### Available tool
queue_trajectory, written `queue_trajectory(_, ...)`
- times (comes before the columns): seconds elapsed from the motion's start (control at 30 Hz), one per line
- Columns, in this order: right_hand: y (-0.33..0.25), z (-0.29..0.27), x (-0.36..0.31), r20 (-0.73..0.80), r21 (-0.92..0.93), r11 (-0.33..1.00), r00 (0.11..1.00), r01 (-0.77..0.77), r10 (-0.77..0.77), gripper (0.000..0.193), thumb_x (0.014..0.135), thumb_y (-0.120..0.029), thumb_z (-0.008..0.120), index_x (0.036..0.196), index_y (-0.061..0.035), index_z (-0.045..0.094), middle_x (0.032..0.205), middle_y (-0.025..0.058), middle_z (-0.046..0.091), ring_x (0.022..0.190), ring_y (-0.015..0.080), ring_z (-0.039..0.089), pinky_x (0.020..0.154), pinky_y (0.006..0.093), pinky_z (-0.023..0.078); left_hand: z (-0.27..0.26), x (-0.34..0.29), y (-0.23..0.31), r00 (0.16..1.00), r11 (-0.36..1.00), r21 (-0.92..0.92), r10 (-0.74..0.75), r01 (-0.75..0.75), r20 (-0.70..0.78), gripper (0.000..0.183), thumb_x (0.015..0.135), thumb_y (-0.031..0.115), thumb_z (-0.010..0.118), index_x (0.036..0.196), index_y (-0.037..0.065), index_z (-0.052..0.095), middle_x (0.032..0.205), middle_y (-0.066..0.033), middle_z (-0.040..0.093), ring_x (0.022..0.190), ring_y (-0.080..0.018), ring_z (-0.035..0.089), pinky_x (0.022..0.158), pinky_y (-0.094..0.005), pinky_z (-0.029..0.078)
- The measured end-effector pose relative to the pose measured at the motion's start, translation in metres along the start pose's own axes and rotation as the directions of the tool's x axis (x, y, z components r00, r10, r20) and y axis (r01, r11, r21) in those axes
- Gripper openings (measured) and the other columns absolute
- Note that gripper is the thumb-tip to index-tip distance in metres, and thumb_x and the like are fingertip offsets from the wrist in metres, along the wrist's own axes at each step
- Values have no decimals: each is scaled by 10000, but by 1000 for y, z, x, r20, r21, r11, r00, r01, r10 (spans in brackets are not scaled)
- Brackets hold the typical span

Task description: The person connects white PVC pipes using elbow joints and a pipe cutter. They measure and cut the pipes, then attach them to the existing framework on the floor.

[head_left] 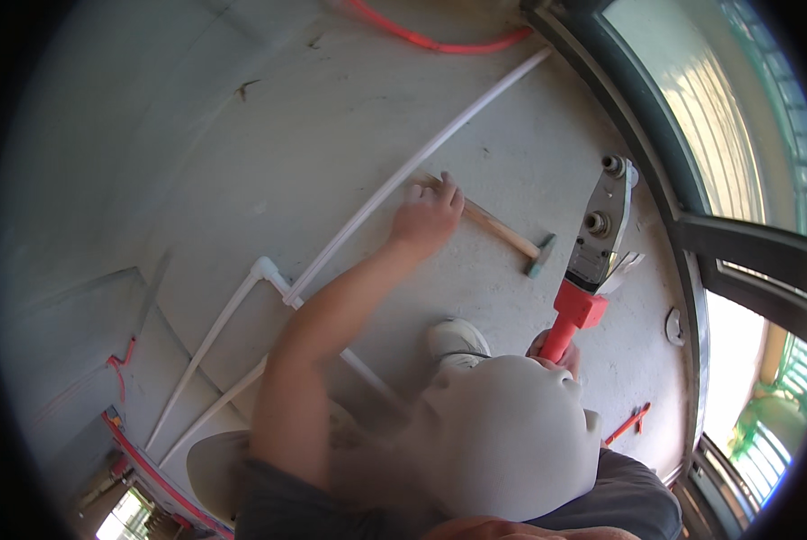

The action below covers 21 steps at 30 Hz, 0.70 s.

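My left hand [429,216] is closed around the wooden handle of a hammer [502,232] near its end. The hammer's dark greenish head points to the right, low over or on the grey floor. On the right, my right hand [567,353], partly hidden, grips the red handle of a pipe fusion welder [592,243]. Its flat metal plate points away from me and carries round metal sockets. Just left of my left hand runs a long white plastic pipe [403,171], joined at its near end to white fittings [266,268].
A red hose [439,45] curves at the far edge. A red-handled tool [628,425] lies at right. A dark-framed window [682,117] borders the right side. A white shoe [457,342] stands near the middle. A large pale rounded shape [516,436] hides the lower middle.
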State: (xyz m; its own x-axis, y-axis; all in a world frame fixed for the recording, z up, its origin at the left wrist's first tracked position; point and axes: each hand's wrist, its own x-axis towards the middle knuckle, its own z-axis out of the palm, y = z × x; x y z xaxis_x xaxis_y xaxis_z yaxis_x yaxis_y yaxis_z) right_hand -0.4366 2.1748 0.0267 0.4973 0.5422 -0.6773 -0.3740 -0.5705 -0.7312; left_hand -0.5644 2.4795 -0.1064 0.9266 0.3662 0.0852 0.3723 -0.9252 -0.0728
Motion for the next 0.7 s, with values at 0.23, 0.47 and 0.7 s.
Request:
queue_trajectory(0.23,-13,39,19,204,-209,944,956,254,-212,166,726,7,729,858,-13,631,787,40,650,749,127,608,692,283,477,-89,-83,-62,934,944,-216,-178,252,311,411,892,165,634,1274,13,633,1212,-183,653,852,-307,724,773,-476,569)
queue_trajectory(0.47,-59,113,43,373,-126,975,919,184,-126,210,746,-37,736,910,-11,608,683,47,606,528,137,568,486,291,447,-176,-221,-161,632,838,-152,-263,524,729,254,899,258,636,879,12,697,906,-228,703,890,-418,695,796,-544,547)
queue_trajectory(0.7,-106,189,-3,594,-198,895,775,400,-215,143,806,30,691,900,-1,588,661,63,599,417,137,516,381,275,366,-172,-371,-161,633,401,-499,-359,768,685,249,885,241,698,970,8,725,865,-193,692,762,-324,660,710,-443,528)
